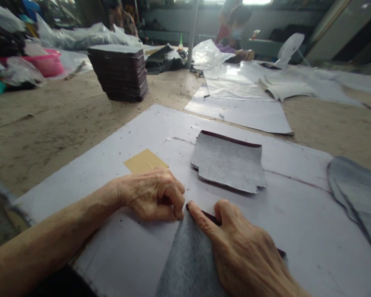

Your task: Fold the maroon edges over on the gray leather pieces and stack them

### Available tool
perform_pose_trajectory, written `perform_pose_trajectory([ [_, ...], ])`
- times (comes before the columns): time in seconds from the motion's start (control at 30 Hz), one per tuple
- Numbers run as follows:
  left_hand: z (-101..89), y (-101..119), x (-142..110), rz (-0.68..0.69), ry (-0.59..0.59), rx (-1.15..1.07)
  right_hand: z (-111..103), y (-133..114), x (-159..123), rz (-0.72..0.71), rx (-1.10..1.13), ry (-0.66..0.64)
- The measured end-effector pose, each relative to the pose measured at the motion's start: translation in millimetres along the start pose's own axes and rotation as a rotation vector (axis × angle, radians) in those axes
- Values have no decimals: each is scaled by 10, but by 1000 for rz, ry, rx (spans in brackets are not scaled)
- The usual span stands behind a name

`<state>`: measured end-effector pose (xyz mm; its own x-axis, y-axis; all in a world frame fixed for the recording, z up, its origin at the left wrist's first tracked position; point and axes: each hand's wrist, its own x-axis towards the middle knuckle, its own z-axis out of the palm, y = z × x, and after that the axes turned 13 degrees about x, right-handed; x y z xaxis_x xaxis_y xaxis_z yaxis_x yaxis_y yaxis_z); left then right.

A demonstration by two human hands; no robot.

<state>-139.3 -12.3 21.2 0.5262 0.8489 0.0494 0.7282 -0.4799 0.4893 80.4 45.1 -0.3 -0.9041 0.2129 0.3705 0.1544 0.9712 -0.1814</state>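
Grey felt-backed piece (pixel 188 260), with a maroon edge showing along its far side, lies nearest the camera on a large white paper sheet (pixel 297 231), its top corner pointing away from the person. The left hand (pixel 153 194) is curled into a loose fist just left of that corner, thumb and forefinger pressed together on the tip, probably to keep it from sliding. The right hand (pixel 241 247) lies flat on the piece, its fingers (pixel 200 220) stretched toward the same corner and slightly spread, seemingly pressing the material down against the paper. So the corner sits between the two hands, touched by both.

Just beyond the corner lies a second grey piece (pixel 228 163), also maroon-edged, apart from both hands. Left of it a tan patch (pixel 144 161) is stuck to the paper. Farther off on the bench (pixel 49 123) stands a stack of dark pieces (pixel 119 72), with more white sheets (pixel 241 103) to its right.
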Motion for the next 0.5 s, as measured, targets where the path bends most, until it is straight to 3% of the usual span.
perform_pose_trajectory([
  [0.5,-8,42,-1,-27,3,44,26,-26,0,37,-36,0],
])
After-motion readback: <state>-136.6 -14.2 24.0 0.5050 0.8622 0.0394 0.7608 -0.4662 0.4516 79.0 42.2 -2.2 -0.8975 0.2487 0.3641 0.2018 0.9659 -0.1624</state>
